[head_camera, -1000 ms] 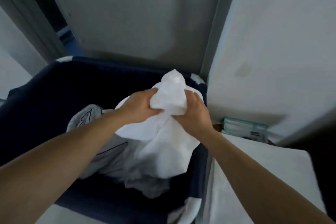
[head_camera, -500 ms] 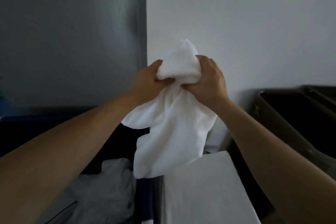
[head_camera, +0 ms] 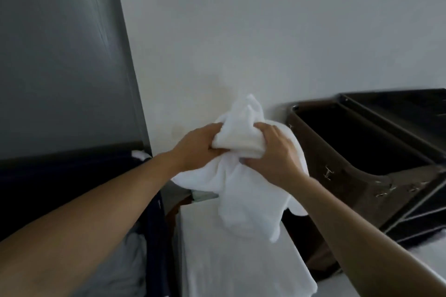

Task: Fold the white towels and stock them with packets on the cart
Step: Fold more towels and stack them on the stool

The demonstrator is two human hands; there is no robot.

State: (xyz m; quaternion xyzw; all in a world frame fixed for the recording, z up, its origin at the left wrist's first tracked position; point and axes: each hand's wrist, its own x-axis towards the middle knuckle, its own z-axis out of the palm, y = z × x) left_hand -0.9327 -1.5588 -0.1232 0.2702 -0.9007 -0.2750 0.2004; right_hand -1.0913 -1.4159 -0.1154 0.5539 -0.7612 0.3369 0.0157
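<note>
White towel (head_camera: pixel 243 190) (bunched, aloft)

Plain white towel (head_camera: pixel 243 190); dark brown cart (head_camera: pixel 357 171); navy hamper (head_camera: pixel 154 224); off-white wall (head_camera: pixel 265 31)

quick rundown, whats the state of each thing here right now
white towel, unfolded, bunched at the top, lower part hanging loose
left hand, grips the towel's bunched top
right hand, grips the towel's bunched top
brown bin, open-topped, inside too dark to tell
navy hamper, open
grey linen, crumpled inside the hamper
</note>
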